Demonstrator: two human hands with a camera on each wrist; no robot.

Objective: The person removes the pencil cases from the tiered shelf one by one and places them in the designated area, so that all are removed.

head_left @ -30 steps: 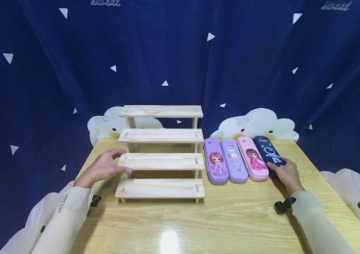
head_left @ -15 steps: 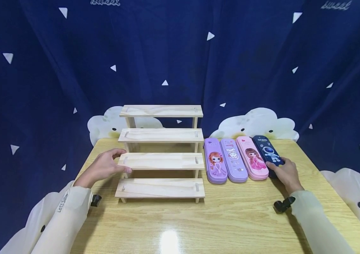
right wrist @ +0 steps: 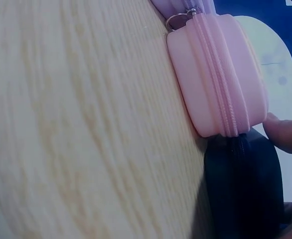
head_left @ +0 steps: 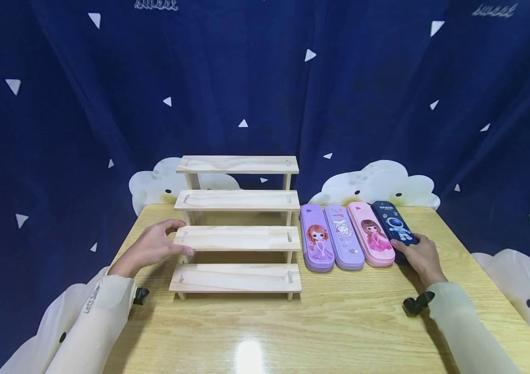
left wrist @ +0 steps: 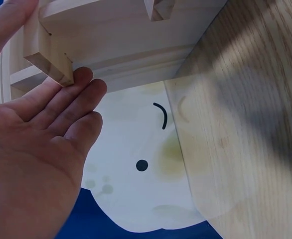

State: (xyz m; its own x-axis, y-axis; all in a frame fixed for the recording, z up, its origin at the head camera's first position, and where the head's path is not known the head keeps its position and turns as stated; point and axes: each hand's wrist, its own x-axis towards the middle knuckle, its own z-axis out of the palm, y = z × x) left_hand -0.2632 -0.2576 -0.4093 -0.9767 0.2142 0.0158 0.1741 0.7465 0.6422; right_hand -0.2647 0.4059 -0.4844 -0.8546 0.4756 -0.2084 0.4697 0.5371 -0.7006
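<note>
My left hand (head_left: 152, 245) holds the left end of a four-step wooden display shelf (head_left: 236, 239), thumb at the front edge of the second step from the bottom. In the left wrist view, the fingers (left wrist: 81, 107) reach behind a wooden upright (left wrist: 49, 59). At the right, my right hand (head_left: 423, 258) grips the lower end of a navy pencil case (head_left: 393, 223) with an astronaut on it. This case lies flat beside a pink pencil case (head_left: 371, 234). In the right wrist view, the thumb (right wrist: 285, 134) is right where the pink and navy cases meet.
A purple pencil case (head_left: 318, 239) and a lilac one (head_left: 344, 239) lie in the same row, right of the shelf. All stand on a wood-grain table (head_left: 330, 327). Behind it hangs a dark blue curtain (head_left: 265, 67) with white triangles and clouds.
The row of pencil cases has shifted very slightly left, with the navy one turned a little in my right hand. My left hand and the shelf stay put.
</note>
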